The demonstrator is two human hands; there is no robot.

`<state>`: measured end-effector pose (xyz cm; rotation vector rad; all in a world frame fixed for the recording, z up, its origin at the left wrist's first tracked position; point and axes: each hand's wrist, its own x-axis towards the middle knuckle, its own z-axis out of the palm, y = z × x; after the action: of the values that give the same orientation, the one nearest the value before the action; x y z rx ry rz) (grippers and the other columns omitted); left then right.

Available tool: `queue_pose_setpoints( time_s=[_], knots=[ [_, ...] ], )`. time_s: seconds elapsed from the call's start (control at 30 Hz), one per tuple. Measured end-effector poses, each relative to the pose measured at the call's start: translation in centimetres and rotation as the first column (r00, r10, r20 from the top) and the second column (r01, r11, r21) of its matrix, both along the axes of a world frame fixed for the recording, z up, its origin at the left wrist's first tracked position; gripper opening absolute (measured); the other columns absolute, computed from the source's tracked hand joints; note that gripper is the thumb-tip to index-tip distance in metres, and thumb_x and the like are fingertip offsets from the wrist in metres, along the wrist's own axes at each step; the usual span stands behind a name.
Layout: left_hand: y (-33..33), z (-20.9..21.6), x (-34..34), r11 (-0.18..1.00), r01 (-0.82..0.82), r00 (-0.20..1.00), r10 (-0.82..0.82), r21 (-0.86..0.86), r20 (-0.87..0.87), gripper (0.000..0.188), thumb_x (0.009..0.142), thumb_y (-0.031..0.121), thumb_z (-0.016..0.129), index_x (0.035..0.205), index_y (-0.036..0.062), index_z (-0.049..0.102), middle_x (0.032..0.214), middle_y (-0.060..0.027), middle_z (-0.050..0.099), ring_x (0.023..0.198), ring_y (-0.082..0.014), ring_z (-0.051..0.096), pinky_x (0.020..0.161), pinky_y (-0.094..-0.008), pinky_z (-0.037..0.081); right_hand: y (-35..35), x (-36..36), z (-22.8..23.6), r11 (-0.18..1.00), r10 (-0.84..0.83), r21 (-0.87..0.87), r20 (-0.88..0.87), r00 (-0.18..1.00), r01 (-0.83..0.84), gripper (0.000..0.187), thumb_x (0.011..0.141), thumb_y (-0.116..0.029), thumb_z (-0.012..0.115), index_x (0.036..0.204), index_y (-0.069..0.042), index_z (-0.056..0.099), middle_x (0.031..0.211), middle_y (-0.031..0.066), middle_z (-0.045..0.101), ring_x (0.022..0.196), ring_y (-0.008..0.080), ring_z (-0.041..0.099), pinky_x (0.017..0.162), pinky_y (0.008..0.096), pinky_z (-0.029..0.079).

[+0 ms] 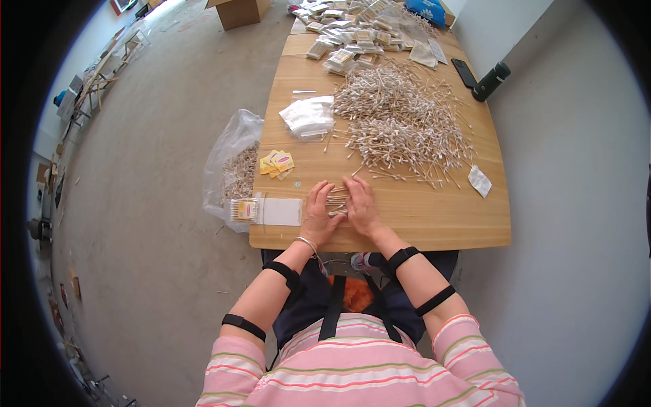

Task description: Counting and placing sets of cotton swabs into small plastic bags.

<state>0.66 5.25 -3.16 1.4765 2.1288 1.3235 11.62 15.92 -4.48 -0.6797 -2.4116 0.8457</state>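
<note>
Between my two hands, near the table's front edge, lies a small row of cotton swabs [337,201]. My left hand [317,214] closes against the row's left ends, and my right hand [362,207] closes against its right ends. Fingers and thumbs partly cover the swabs. Just left of my left hand is a flat white rectangle [281,211], its material unclear. Beside it, at the table's left edge, sits a clear packet of swabs with a yellow label [245,209]. A few yellow cards [277,163] lie behind that.
A large heap of loose swabs [407,122] covers the middle. Empty clear bags [308,117] are stacked left of it. Filled packets [356,37] pile at the far end. A phone [464,73] and dark bottle [491,82] stand by the right wall. A swab-filled plastic bag [234,163] hangs left.
</note>
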Motion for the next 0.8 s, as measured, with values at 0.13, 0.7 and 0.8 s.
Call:
queue_pose_setpoints(
  time_s=[0.13, 0.7, 0.8],
  knots=[
    [-0.9, 0.1, -0.6, 0.998, 0.025, 0.993, -0.032, 0.061, 0.113, 0.063, 0.072, 0.004, 0.073, 0.128, 0.0019, 0.043, 0.130, -0.0155, 0.046, 0.124, -0.0292, 0.042, 0.106, -0.0353, 0.033, -0.8, 0.4, -0.1, 0.997, 0.073, 0.019, 0.006, 0.997, -0.073, 0.049, 0.077, -0.001, 0.051, 0.125, -0.002, 0.047, 0.120, 0.0188, 0.050, 0.118, 0.0344, 0.042, 0.105, 0.0424, 0.030],
    [-0.2, -2.7, 0.3, 0.933, -0.256, 0.673, -0.016, 0.253, 0.740, 0.041, 0.101, 0.027, 0.037, 0.129, -0.0028, 0.044, 0.130, -0.0135, 0.050, 0.124, -0.0212, 0.043, 0.106, -0.0307, 0.031, -3.6, 1.3, 2.2, 0.965, 0.026, 0.241, 0.305, 0.952, -0.104, 0.063, 0.089, -0.025, 0.052, 0.140, 0.003, 0.028, 0.149, 0.0201, 0.021, 0.141, 0.0352, 0.013, 0.115, 0.0443, 0.012],
    [0.3, -2.4, 0.5, 0.926, -0.264, 0.639, -0.042, 0.270, 0.768, 0.042, 0.101, 0.028, 0.036, 0.128, -0.0031, 0.045, 0.129, -0.0135, 0.050, 0.123, -0.0208, 0.044, 0.105, -0.0307, 0.031, -4.7, 2.6, 1.5, 0.913, 0.090, 0.307, 0.493, 0.866, -0.270, 0.078, 0.088, -0.045, 0.051, 0.143, 0.004, 0.023, 0.151, 0.0209, 0.016, 0.142, 0.0350, 0.008, 0.115, 0.0440, 0.009]
  ],
)
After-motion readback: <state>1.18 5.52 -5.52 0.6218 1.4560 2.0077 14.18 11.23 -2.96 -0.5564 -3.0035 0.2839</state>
